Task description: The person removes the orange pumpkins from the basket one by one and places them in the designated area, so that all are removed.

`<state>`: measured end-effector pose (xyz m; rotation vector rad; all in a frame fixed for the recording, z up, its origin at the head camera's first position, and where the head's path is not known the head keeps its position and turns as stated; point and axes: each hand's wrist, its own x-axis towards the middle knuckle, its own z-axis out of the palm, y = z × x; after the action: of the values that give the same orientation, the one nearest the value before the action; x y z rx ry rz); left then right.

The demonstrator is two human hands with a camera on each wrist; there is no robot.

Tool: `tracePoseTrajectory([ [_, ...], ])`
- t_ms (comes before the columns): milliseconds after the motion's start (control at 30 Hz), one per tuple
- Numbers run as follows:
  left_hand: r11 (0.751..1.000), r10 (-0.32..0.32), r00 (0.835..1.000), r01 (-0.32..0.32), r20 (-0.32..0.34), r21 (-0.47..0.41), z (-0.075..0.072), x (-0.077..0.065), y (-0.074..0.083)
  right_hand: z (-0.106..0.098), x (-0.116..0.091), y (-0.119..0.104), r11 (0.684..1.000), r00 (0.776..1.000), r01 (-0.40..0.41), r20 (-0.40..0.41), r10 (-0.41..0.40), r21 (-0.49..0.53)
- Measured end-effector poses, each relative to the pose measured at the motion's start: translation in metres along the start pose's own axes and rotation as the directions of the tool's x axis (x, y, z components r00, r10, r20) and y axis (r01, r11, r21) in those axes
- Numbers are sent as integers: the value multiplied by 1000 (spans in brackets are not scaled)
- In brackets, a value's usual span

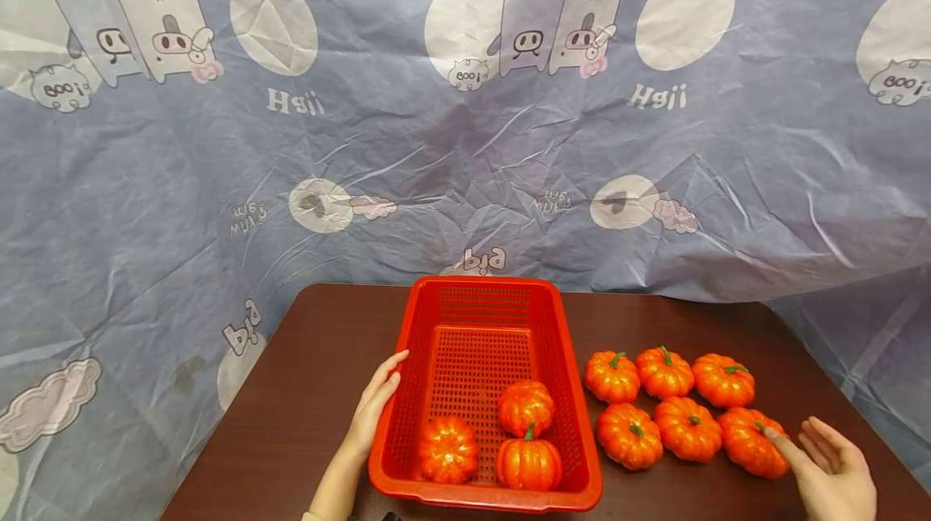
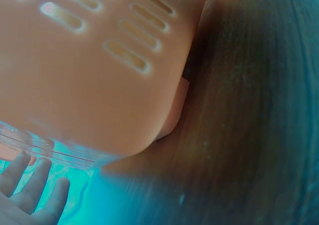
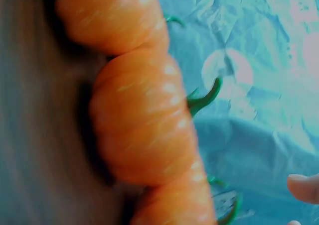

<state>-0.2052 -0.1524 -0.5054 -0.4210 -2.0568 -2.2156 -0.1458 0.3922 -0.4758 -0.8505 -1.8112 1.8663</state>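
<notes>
A red plastic basket (image 1: 579, 400) stands on the table. Inside its near half lie three small orange pumpkins, one at the left (image 1: 448, 450) and two at the right. My left hand (image 1: 372, 408) rests against the basket's left side, its fingers fairly straight; in the left wrist view those fingers (image 2: 37, 187) lie beside the slotted wall. To the right of the basket sit several more pumpkins in two rows. Over the near right pumpkin (image 1: 752, 444) hovers my right hand (image 1: 832, 464), thumb and fingers spread, holding nothing. Whether the thumb touches that pumpkin I cannot tell.
The dark brown table (image 1: 313, 376) extends left and right of the basket. Behind it hangs a creased grey-blue cloth (image 1: 465, 157) printed with cartoon figures. Green-stemmed pumpkins (image 3: 144, 120) fill the middle of the right wrist view, close together.
</notes>
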Motion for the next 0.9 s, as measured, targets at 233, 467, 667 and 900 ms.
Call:
tracePoseTrajectory([
  [233, 999, 4, 1000, -4, -16, 40, -1, 1, -1, 24, -11, -14, 934, 937, 213, 210, -279, 288],
  [467, 999, -1, 999, 3, -32, 48, 0, 1, 0, 60, -23, -38, 924, 865, 244, 364, -344, 294],
  [667, 1000, 1, 1000, 0, -14, 22, 1, 1, 1, 83, 10, -25, 898, 763, 307, 482, -430, 314],
  [900, 1000, 7, 1000, -7, -14, 26, 0, 1, 0, 124, -16, -54, 858, 625, 312, 593, -508, 407],
])
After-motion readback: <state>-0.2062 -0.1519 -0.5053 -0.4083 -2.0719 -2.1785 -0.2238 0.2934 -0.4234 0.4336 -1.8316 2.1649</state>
